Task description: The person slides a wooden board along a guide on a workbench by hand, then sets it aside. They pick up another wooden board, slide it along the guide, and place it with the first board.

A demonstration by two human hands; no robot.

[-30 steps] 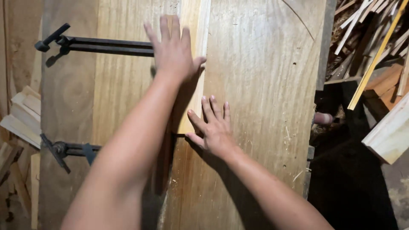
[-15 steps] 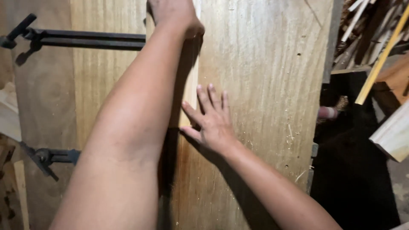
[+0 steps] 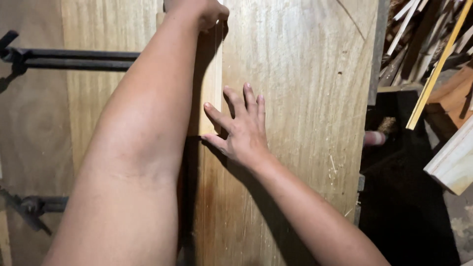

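Head view: the right hand [image 3: 244, 129] is spread flat on the wooden panel [image 3: 295, 98], beside a pale strip [image 3: 212, 93]; the left hand [image 3: 199, 10] is cropped, its grip unreadable.

Dim workshop: scrap wood offcuts [image 3: 433, 54] heaped at right over a dark floor [image 3: 409, 212], black bar clamps [image 3: 69, 58] at left.

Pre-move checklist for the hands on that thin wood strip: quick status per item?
1. Right hand flat on the wide board, thumb at the strip's near end: ok.
2. Left hand on the thin strip at its far part: ok, fingers cut off by the frame edge.
3. Strip lying along the board seam: ok.
4. Upper bar clamp on the panel: cannot tell if tight.
5. Lower clamp: cannot tell.
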